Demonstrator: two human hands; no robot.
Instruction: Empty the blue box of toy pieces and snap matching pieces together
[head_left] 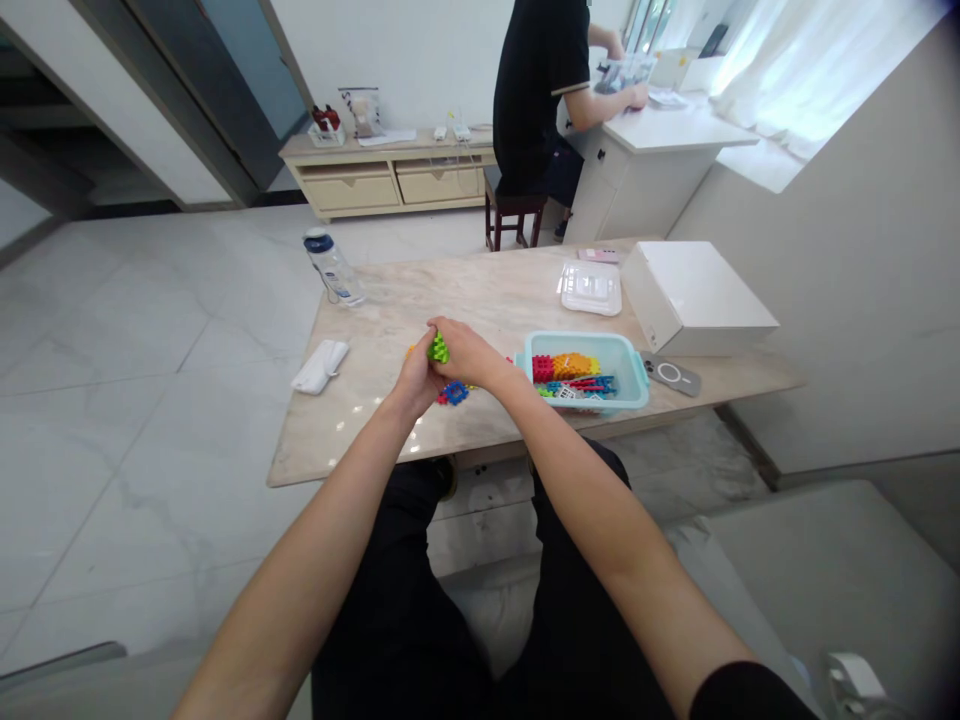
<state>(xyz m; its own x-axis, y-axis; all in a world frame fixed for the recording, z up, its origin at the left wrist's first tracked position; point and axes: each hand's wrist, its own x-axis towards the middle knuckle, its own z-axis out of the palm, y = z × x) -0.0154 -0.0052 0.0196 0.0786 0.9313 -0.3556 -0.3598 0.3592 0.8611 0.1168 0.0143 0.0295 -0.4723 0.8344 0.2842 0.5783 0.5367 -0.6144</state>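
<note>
Between my hands, above the table, is a stack of green plastic building pieces (439,348) with notched edges. My left hand (418,376) closes on it from the left, and my right hand (463,350) wraps it from the right, hiding much of it. On the tabletop just below lies a blue square building piece (455,392), with red and yellow ones partly hidden beside it. To the right of my right hand stands a light blue basket (634,385) holding red pieces (542,368), orange-yellow pieces (574,365) and several loose flat ones.
On the marble-look table (360,420) are a water bottle (335,270), a tissue pack (320,367), a clear plastic container (591,287), a white box (701,290) and a grey phone (673,375). Beyond, a person (536,90) sits on a stool at a white counter (667,130).
</note>
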